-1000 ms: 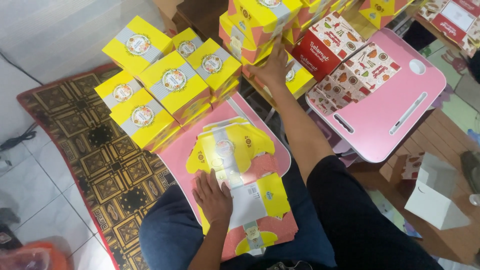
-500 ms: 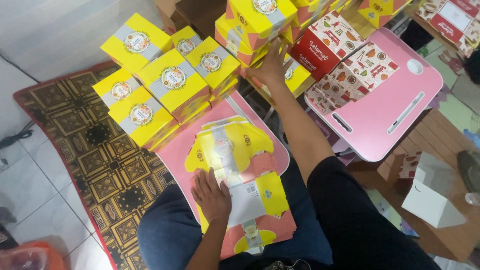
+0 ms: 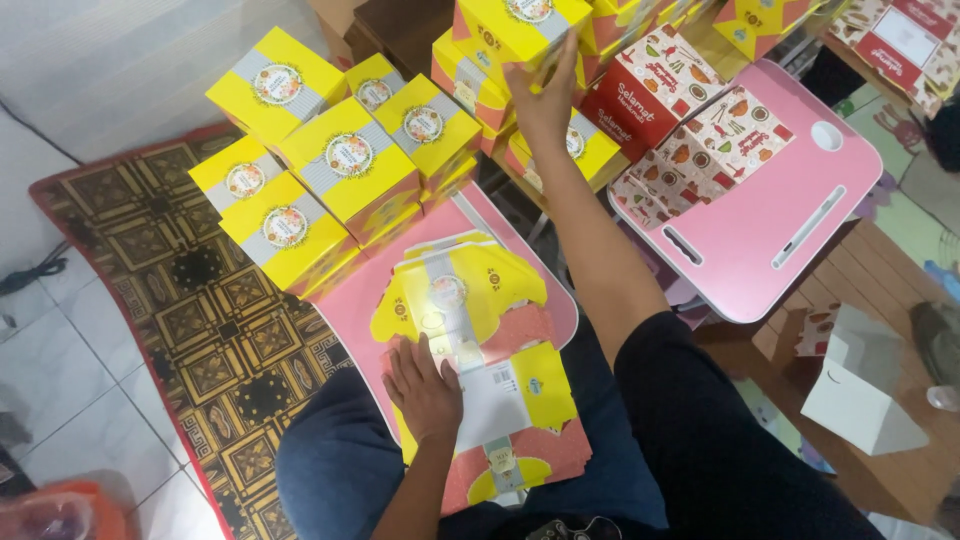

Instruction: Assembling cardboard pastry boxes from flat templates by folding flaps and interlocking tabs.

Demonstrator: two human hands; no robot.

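Yellow folded box (image 3: pixel 520 25) now under right hand (image 3: pixel 545 95), fingers grasping it, apparently seated atop stack. Left hand (image 3: pixel 425 385) unchanged: released, flat on unfolded carton blanks (image 3: pixel 480 300).

Bright, even light; slight blur

Flat box blanks (image 3: pixel 470 330): glossy printed cardboard, yellow w/ pink. Assembled yellow boxes (image 3: pixel 345 170): same card, smooth, slight sheen. Pink lap desk (image 3: pixel 770 210): smooth plastic, semi-gloss. Mat (image 3: pixel 190 310): patterned, matt, looks woven. Floor tiles (image 3: pixel 60 380): glazed, shiny.
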